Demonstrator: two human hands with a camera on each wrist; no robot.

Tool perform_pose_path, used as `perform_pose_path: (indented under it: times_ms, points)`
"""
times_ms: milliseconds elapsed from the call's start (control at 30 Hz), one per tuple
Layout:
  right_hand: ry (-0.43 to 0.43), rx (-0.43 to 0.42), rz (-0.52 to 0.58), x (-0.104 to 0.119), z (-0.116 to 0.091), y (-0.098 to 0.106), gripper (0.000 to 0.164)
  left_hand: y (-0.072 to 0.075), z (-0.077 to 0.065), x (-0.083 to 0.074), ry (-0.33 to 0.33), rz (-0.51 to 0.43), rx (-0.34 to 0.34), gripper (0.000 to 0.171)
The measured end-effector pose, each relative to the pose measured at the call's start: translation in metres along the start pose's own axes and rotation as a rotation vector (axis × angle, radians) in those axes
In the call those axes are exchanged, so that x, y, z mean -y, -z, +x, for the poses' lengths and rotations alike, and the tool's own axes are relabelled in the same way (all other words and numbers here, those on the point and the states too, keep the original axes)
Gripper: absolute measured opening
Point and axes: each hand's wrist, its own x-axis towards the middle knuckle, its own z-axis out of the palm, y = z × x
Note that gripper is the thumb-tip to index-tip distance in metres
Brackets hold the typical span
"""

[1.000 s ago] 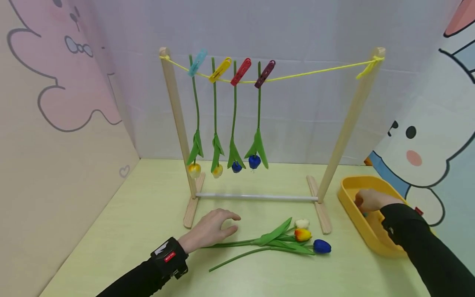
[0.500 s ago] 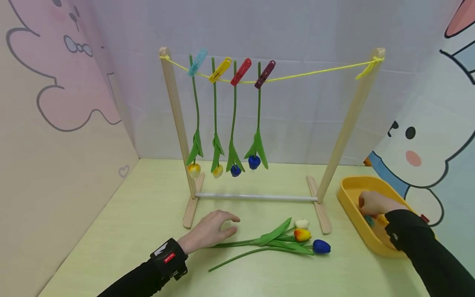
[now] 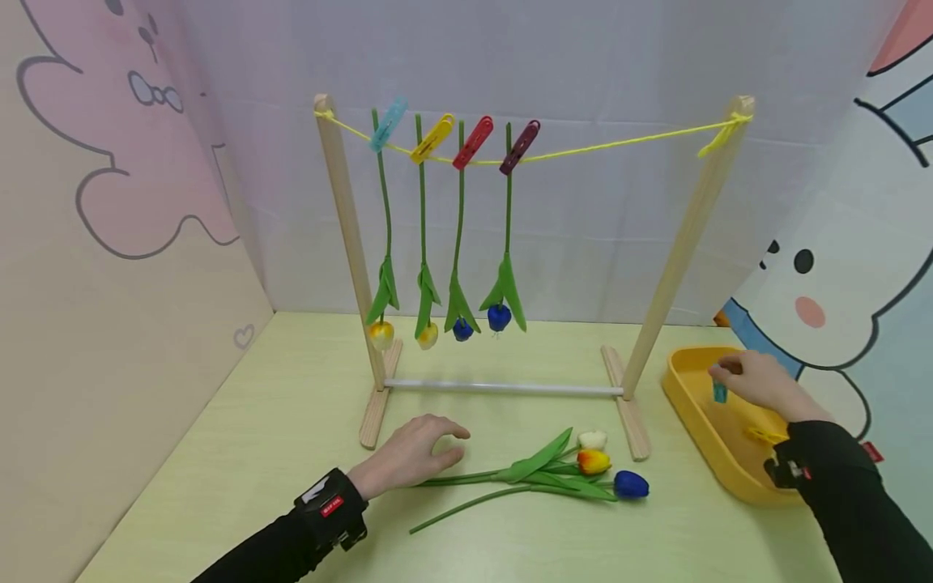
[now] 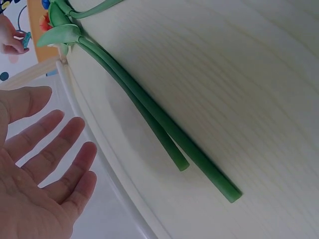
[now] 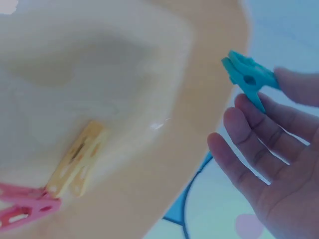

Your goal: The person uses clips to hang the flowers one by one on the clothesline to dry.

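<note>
Between thumb and fingers my right hand [image 3: 758, 382] pinches a teal clothespin [image 5: 249, 75], held above the yellow tray [image 3: 692, 409]. The right wrist view shows the clothespin's handles under the thumb and fingertips, its jaws pointing away. My left hand [image 3: 410, 455] hovers with loosely bent fingers over the stem ends of the tulips; nothing is in it. Those artificial tulips lie on the table: a white bloom [image 3: 592, 440], a red-yellow bloom [image 3: 594, 461] and a blue bloom [image 3: 631, 484]. Two green stems [image 4: 149, 114] run past the left hand in its wrist view.
A wooden frame [image 3: 688, 235] carries a yellow string [image 3: 619, 144], where several tulips hang upside down from a light blue [image 3: 389, 123], a yellow [image 3: 433, 138], a red [image 3: 474, 142] and a dark purple clothespin [image 3: 520, 147]. Inside the tray lie yellow [image 5: 77, 158] and pink [image 5: 27, 205] clothespins.
My right hand has come up from inside the tray with the teal clothespin in its fingers. The left hand has stayed almost still.
</note>
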Motion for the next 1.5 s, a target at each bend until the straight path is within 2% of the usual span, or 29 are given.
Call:
perform_pose_path:
  times_ms: [133,300,567,733,1033,1267,1500]
  points:
    - [0.024,-0.129,0.030,0.011,-0.005,0.004,0.039,0.000,0.000,0.000,-0.003,0.010,0.006,0.027]
    - [0.048,-0.276,0.087,0.030,-0.012,0.003,0.046,0.001,0.001,0.001,-0.016,0.033,0.002,0.026]
    - [0.109,-0.390,0.161,0.066,-0.020,-0.005,0.031,-0.001,0.002,0.003,-0.013,0.032,0.037,0.025]
    - [0.143,-0.401,0.208,0.087,-0.026,-0.008,0.028,-0.002,0.002,0.002,-0.009,0.028,0.077,0.023]
    - [0.175,-0.368,0.280,0.122,-0.027,-0.014,0.026,-0.007,0.004,0.000,-0.012,0.037,0.135,0.013]
    - [0.207,-0.406,0.387,0.141,-0.024,-0.022,0.024,-0.012,0.007,-0.004,-0.023,0.050,0.169,0.010]
    - [0.211,-0.412,0.508,0.153,-0.021,-0.033,0.026,-0.018,0.010,-0.009,-0.046,0.077,0.167,0.008]
